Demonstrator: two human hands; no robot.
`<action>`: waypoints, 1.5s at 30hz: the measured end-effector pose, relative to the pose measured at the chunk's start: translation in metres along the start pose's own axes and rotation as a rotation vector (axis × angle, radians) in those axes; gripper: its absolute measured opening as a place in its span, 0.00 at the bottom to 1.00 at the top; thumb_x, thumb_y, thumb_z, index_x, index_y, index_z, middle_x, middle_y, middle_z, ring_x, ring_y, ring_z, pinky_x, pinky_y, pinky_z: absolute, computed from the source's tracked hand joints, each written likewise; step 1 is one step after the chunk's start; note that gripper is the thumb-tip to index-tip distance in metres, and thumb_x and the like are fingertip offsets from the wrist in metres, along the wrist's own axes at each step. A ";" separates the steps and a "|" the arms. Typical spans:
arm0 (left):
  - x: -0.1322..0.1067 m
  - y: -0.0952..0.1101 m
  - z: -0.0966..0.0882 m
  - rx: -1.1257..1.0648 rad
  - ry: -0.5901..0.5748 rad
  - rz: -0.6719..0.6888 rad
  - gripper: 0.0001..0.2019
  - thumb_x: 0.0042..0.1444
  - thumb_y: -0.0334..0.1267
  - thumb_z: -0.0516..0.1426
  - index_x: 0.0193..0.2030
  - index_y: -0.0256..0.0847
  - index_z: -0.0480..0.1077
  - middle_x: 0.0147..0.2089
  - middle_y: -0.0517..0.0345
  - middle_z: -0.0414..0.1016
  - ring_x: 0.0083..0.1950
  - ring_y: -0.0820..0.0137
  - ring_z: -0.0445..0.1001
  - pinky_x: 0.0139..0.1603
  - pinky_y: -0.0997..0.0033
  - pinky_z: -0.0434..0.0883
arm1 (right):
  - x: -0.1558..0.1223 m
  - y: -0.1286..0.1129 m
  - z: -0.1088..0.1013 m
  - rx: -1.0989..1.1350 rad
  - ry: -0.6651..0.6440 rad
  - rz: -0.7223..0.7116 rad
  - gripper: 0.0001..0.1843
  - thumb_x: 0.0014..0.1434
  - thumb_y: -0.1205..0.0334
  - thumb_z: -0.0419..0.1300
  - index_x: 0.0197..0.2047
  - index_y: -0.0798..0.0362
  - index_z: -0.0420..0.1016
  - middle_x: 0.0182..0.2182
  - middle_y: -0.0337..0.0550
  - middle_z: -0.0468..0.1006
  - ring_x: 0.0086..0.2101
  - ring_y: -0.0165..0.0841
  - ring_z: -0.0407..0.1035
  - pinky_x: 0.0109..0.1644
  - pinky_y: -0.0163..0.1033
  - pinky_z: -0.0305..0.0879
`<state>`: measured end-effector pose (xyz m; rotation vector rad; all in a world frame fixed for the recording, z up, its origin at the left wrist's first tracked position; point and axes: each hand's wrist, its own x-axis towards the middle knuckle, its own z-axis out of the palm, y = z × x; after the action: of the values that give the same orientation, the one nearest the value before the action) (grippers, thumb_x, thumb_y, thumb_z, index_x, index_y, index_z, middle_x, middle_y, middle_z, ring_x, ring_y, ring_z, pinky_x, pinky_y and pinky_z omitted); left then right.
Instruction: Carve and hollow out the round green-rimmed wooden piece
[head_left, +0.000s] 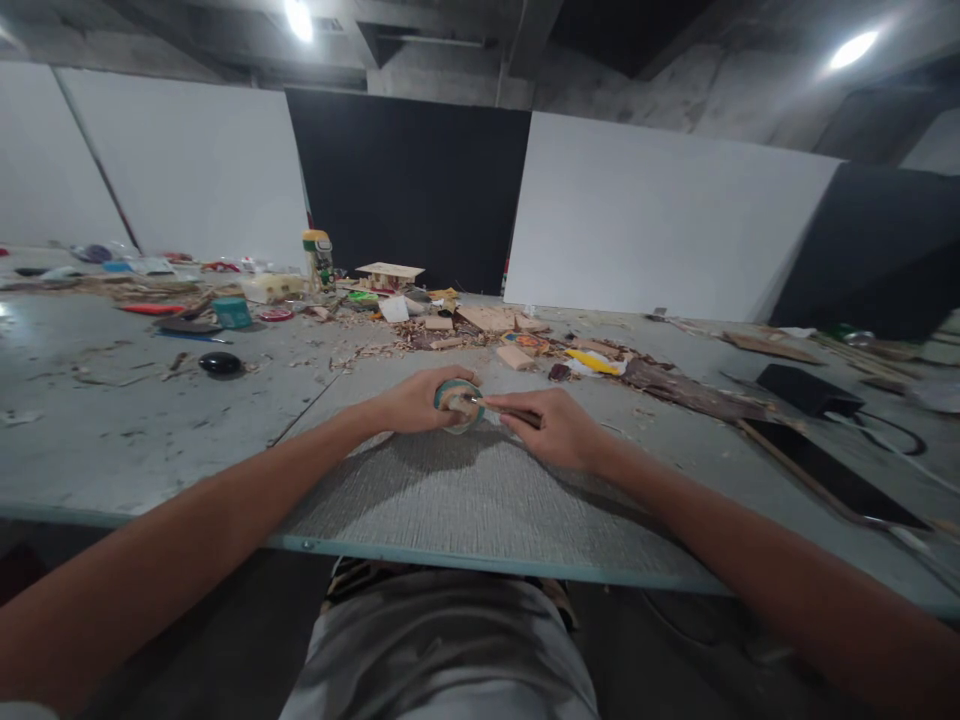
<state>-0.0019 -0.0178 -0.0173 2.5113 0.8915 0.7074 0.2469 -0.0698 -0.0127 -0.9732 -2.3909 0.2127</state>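
My left hand (pixel 421 399) is closed around the side of a small round container (pixel 448 388) with a teal rim, tilted so that its opening faces me. Something pale brown shows inside it. My right hand (pixel 559 428) grips a slim tool with a brown handle (pixel 523 414). The tool's shiny metal end points left into the mouth of the container; what its tip touches is too small to make out. Both hands are just above a grey textured mat (pixel 420 500) at the front of the table.
Wood shavings and small wood blocks (pixel 515 357) lie behind my hands, with a yellow-handled tool (pixel 594 361) and a strip of bark (pixel 679 388). A phone (pixel 829 470) and a black box with a cable (pixel 810 388) lie right. Left are a black oval object (pixel 220 363) and a teal jar (pixel 232 312).
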 end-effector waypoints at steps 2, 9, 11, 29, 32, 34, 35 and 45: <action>0.000 0.001 0.000 -0.004 -0.004 0.001 0.25 0.54 0.44 0.62 0.58 0.43 0.67 0.56 0.49 0.74 0.53 0.60 0.74 0.50 0.62 0.70 | 0.000 -0.001 -0.001 -0.009 0.005 0.013 0.21 0.63 0.65 0.56 0.58 0.48 0.78 0.49 0.46 0.82 0.40 0.39 0.79 0.43 0.41 0.71; 0.000 0.002 0.001 0.013 -0.006 0.009 0.25 0.54 0.47 0.62 0.58 0.43 0.67 0.56 0.50 0.75 0.53 0.60 0.74 0.50 0.63 0.70 | -0.001 -0.002 -0.004 -0.040 -0.015 0.029 0.20 0.64 0.64 0.56 0.57 0.50 0.79 0.46 0.47 0.84 0.34 0.37 0.78 0.40 0.39 0.70; -0.001 0.003 0.002 0.037 0.026 0.003 0.25 0.55 0.47 0.62 0.58 0.43 0.67 0.56 0.50 0.75 0.53 0.59 0.75 0.50 0.62 0.70 | -0.001 -0.002 -0.003 -0.046 -0.011 0.027 0.20 0.65 0.63 0.55 0.58 0.50 0.79 0.48 0.47 0.83 0.39 0.39 0.79 0.44 0.42 0.71; 0.001 0.012 0.008 0.148 0.115 -0.129 0.15 0.51 0.50 0.62 0.35 0.40 0.68 0.32 0.58 0.74 0.33 0.66 0.72 0.31 0.69 0.61 | 0.001 -0.005 0.001 0.030 -0.030 0.048 0.20 0.68 0.62 0.51 0.58 0.49 0.78 0.52 0.44 0.81 0.45 0.40 0.77 0.47 0.42 0.71; 0.001 0.009 0.008 0.099 0.099 -0.107 0.15 0.52 0.49 0.62 0.36 0.41 0.68 0.34 0.58 0.74 0.35 0.66 0.72 0.32 0.70 0.62 | 0.002 -0.005 0.002 0.058 -0.044 0.042 0.20 0.69 0.61 0.50 0.59 0.47 0.77 0.51 0.42 0.81 0.46 0.39 0.77 0.49 0.42 0.71; 0.001 0.008 0.009 0.093 0.106 -0.098 0.15 0.51 0.49 0.62 0.36 0.42 0.66 0.33 0.60 0.73 0.35 0.67 0.71 0.32 0.70 0.62 | 0.001 -0.005 0.002 0.065 -0.052 0.052 0.21 0.70 0.61 0.50 0.59 0.46 0.77 0.49 0.41 0.82 0.43 0.38 0.78 0.47 0.42 0.72; 0.000 0.007 0.010 0.094 0.114 -0.091 0.16 0.51 0.50 0.62 0.36 0.42 0.65 0.33 0.60 0.72 0.34 0.67 0.71 0.31 0.71 0.62 | 0.001 -0.006 0.001 0.066 -0.054 0.055 0.21 0.70 0.61 0.50 0.60 0.46 0.76 0.49 0.41 0.82 0.42 0.38 0.78 0.47 0.42 0.72; 0.003 0.010 0.013 -0.199 0.079 -0.092 0.16 0.54 0.44 0.60 0.46 0.40 0.64 0.35 0.60 0.71 0.29 0.74 0.70 0.28 0.73 0.68 | -0.004 -0.010 0.010 0.018 0.035 0.050 0.21 0.67 0.64 0.52 0.61 0.49 0.75 0.56 0.44 0.78 0.50 0.40 0.76 0.54 0.44 0.70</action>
<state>0.0128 -0.0257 -0.0217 2.2673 0.9093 0.8266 0.2380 -0.0798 -0.0193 -1.0212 -2.3303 0.2340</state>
